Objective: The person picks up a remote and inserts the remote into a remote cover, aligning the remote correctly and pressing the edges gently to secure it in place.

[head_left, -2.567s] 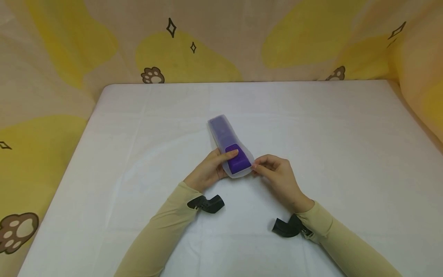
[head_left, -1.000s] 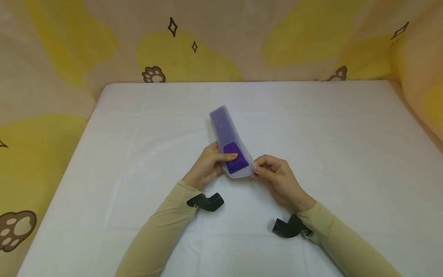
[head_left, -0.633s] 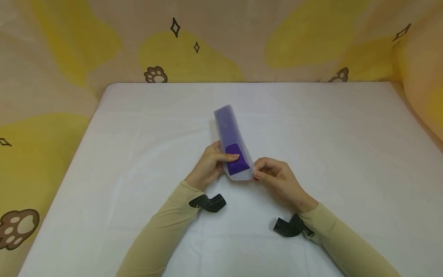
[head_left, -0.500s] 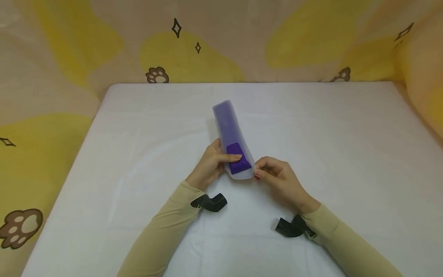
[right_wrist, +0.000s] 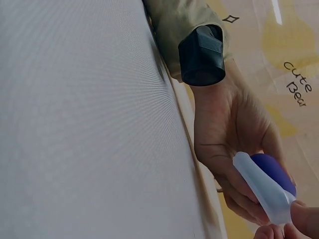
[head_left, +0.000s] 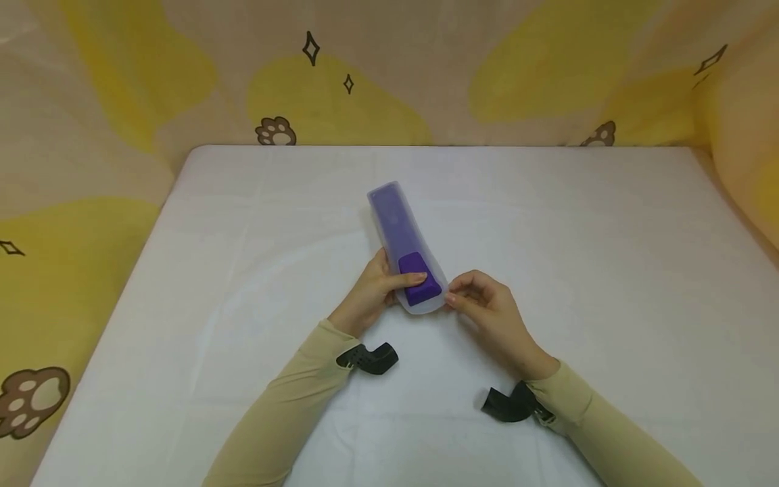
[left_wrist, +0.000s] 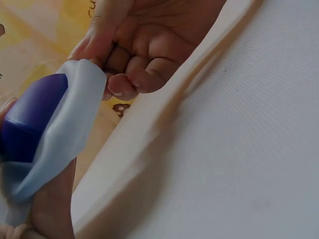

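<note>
A long purple object [head_left: 420, 291] sits inside a frosted, translucent, soft-looking sleeve [head_left: 395, 220]; its darker purple end shows through an opening. My left hand [head_left: 368, 291] holds the sleeved object from the left, thumb across the bare purple part, other fingers mostly hidden beneath. With thumb and forefinger, my right hand [head_left: 489, 314] pinches the sleeve's near right edge. Seen from the left wrist, the sleeve's rim [left_wrist: 82, 112] bends away from the rounded purple end [left_wrist: 37, 112]. In the right wrist view, the right thumb [right_wrist: 304, 219] touches the rim's lower corner.
White cloth covers the table [head_left: 584, 257]. Black wrist-camera mounts [head_left: 377, 358] stick out from both sleeve cuffs. A yellow and beige patterned curtain [head_left: 389, 74] hangs behind the table and at its sides.
The sleeved object's far end has swung slightly left and toward me since half a second ago. My right fingers have shifted slightly up with the pinched edge. Both grips stay.
</note>
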The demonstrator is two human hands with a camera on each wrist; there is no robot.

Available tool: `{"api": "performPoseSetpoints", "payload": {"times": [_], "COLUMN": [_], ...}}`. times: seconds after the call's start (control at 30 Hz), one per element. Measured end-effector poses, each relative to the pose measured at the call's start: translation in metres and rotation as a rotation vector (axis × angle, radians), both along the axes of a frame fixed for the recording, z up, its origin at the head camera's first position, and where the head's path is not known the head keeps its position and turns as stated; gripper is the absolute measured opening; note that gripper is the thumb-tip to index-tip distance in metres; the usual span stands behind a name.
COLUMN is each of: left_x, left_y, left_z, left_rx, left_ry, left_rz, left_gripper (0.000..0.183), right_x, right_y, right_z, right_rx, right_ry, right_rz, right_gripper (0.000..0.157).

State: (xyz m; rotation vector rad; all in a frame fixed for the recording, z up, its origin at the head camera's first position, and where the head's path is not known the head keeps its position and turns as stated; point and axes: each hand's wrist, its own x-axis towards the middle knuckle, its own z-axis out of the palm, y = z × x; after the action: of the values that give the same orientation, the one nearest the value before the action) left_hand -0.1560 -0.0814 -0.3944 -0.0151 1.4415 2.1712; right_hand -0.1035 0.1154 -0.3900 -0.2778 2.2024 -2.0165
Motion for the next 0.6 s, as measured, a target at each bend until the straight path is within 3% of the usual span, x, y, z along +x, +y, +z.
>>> {"api": "performPoseSetpoints", "payload": {"times": [0.2, 0.6], "left_x": [0.0008, 0.0046], "left_y": [0.0001, 0.0045], "left_z": [-0.0004, 0.0006], "left_rx": [-0.008, -0.069], "left_ry": [-0.002, 0.018], "left_rz": [-0.001, 0.034], "left_gripper": [0.064, 0.067], "right_x": [0.0001, 0.0017], "right_y": [-0.0001, 0.0019], "right_z": [0.0017, 0.0015], "right_rx": [0.004, 0.058], "right_ry": [-0.018, -0.046], "right_rz": [-0.041, -0.030], "right_gripper": [0.013, 0.010]}}
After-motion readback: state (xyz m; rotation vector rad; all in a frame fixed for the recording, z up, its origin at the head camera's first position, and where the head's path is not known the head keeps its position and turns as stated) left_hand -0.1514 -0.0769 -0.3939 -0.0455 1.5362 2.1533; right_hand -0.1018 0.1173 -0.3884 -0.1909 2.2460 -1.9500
